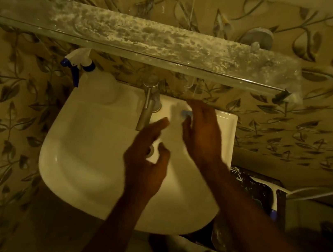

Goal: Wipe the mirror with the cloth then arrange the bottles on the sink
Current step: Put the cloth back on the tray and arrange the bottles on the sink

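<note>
I look down on a white sink (91,158). A white spray bottle with a blue trigger (79,65) stands at the sink's back left corner. My left hand (144,163) hovers over the basin near the drain, fingers apart and empty. My right hand (200,137) reaches to the sink's back right ledge. Its fingers and thumb spread around a small, blurred, pale thing with a blue top (185,113). Whether the hand grips it is unclear. No cloth or mirror is in view.
A metal tap (147,103) stands at the sink's back middle. A stained glass shelf (144,36) runs across the leaf-patterned wall above it. A white squeegee with a blue handle (274,196) lies on a dark surface to the right.
</note>
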